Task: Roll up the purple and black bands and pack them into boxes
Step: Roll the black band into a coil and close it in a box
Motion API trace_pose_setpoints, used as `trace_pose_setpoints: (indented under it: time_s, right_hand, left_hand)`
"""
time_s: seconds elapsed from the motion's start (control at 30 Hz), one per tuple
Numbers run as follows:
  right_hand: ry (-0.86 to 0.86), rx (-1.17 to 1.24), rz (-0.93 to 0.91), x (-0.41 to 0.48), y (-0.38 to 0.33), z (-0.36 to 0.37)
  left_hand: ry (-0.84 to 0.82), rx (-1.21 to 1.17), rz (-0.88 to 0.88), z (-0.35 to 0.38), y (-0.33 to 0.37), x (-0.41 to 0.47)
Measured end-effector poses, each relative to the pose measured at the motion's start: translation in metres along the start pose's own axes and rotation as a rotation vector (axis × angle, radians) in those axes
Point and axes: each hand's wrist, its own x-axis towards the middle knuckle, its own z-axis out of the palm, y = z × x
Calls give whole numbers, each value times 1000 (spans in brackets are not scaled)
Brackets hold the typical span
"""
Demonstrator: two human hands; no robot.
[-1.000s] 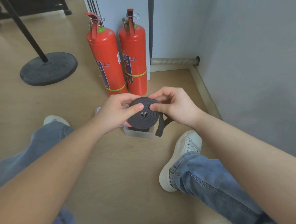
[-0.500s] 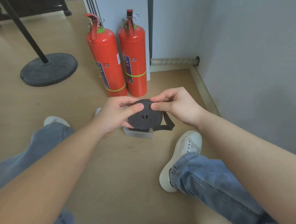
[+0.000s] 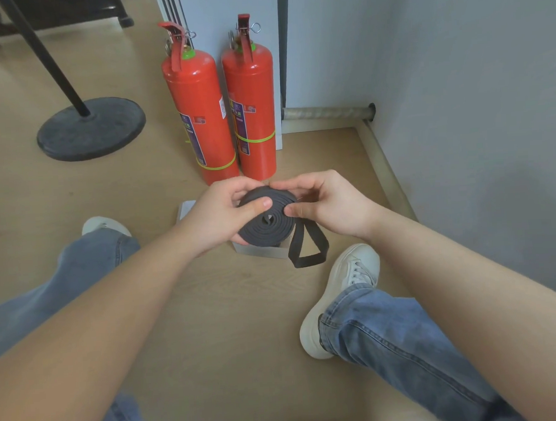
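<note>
**Black band: coil held over box**

Left hand (image 3: 219,213) and right hand (image 3: 328,204) both grip the black band (image 3: 266,222), thumbs pressed on the flat coil. Coil sits above the box (image 3: 259,251) on the floor (image 3: 211,310). Loose loop end hangs at lower right of coil, w/ white shoe (image 3: 342,297) nearby.

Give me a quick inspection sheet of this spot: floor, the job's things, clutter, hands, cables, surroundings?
Surface: bare wooden floor.
Job's things: black band, mostly coiled, its end loop hanging loose; a pale box on the floor just beneath it. Purple band: nothing seen.
Clutter: a white flat item partly hidden behind the left hand.
Hands: left hand and right hand both pinch the coil.
Cables: nothing seen.
Surroundings: two red fire extinguishers, a round black stand base, a grey wall.
</note>
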Motion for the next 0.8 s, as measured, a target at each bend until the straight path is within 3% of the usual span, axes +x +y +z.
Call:
trace_pose_setpoints:
  time_s: [0.17,0.37,0.8]
  right_hand:
    - [144,93,-14,1,-3,-7]
    - [212,248,-10,2,-4,-4]
    - [221,277,40,-1,-3,5]
  left_hand:
    - [119,-217,-11,2,-1,-2]
    - [87,-424,-60,5,5,-1]
    - [48,-401,-111,4,0,-2]
